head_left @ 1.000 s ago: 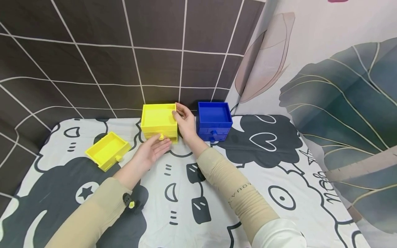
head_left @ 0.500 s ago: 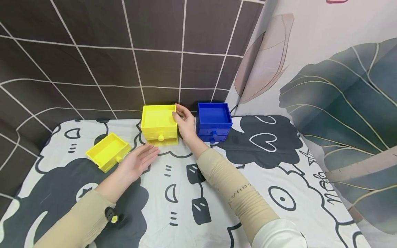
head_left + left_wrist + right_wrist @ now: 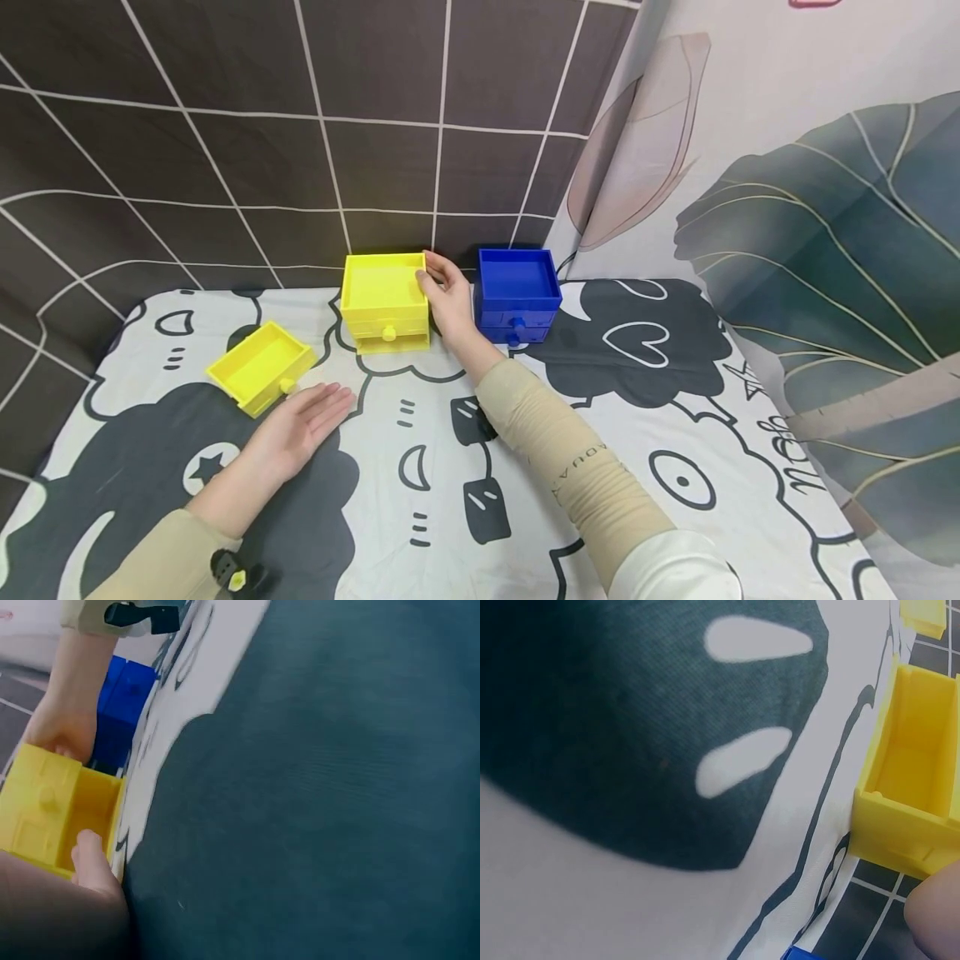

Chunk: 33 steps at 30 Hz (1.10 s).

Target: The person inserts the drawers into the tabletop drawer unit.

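Observation:
A small yellow drawer cabinet (image 3: 386, 321) stands by the dark wall, with a tray top and a round-knobbed drawer (image 3: 388, 333). Its bottom compartment (image 3: 94, 802) is an open, empty slot in the left wrist view. My right hand (image 3: 452, 304) grips the cabinet's right side, thumb at the top rim; its other fingers are partly hidden. A loose yellow drawer (image 3: 258, 364) lies angled on the cloth to the left, empty, knob toward me. My left hand (image 3: 296, 429), palm up with fingers extended, is just right of and nearer me than that drawer, holding nothing.
A similar blue drawer cabinet (image 3: 520, 287) stands just right of my right hand. A black-and-white printed cloth (image 3: 420, 417) covers the surface. Behind rises a dark grid-patterned wall cloth (image 3: 382, 158), with a leaf-print curtain (image 3: 825, 233) at right.
My left hand has drawn back from the yellow cabinet's front, toward me and left, near the loose drawer. The right hand keeps its hold on the cabinet, whose bottom slot is now uncovered.

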Available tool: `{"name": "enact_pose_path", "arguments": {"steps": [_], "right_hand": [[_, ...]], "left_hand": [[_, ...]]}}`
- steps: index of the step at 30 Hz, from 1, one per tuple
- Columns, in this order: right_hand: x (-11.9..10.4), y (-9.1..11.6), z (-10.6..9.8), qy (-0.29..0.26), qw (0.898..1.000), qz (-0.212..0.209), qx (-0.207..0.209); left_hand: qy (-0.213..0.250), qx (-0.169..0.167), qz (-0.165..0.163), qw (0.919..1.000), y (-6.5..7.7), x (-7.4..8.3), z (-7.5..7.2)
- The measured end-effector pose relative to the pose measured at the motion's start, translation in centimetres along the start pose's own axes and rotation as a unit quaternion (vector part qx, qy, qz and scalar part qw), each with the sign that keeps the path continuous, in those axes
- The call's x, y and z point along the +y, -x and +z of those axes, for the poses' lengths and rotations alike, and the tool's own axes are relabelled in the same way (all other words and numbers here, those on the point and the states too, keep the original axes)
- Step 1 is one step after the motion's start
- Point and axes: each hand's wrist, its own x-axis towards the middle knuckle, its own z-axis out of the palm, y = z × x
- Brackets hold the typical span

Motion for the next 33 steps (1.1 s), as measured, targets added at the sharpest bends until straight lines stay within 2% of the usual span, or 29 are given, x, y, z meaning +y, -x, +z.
{"name": "enact_pose_path", "arguments": {"steps": [7, 14, 18, 21, 25, 33], "right_hand": [[0.1, 0.0, 0.0, 0.003, 1.0, -0.003, -0.001], [0.0, 0.0, 0.0, 0.003, 1.0, -0.003, -0.002], [0.0, 0.1, 0.0, 0.0, 1.0, 0.0, -0.002], [-0.1, 0.1, 0.0, 0.0, 1.0, 0.0, -0.001], [0.1, 0.0, 0.1, 0.003, 1.0, 0.0, 0.001], [0.2, -0.1, 0.1, 0.005, 1.0, 0.0, 0.003]], "left_hand": [[0.019, -0.001, -0.002, 0.9998, 0.3, -0.2, -1.3], [0.027, 0.015, -0.009, 0.9995, 0.5, 0.3, -2.1], [0.065, 0.033, -0.024, 0.997, 0.6, 0.9, -2.5], [0.114, 0.043, -0.028, 0.9922, 0.7, 1.4, -2.8], [0.155, 0.049, -0.029, 0.9863, 0.7, 1.8, -3.0], [0.171, 0.067, -0.037, 0.9823, 0.2, 2.0, -2.5]]}}
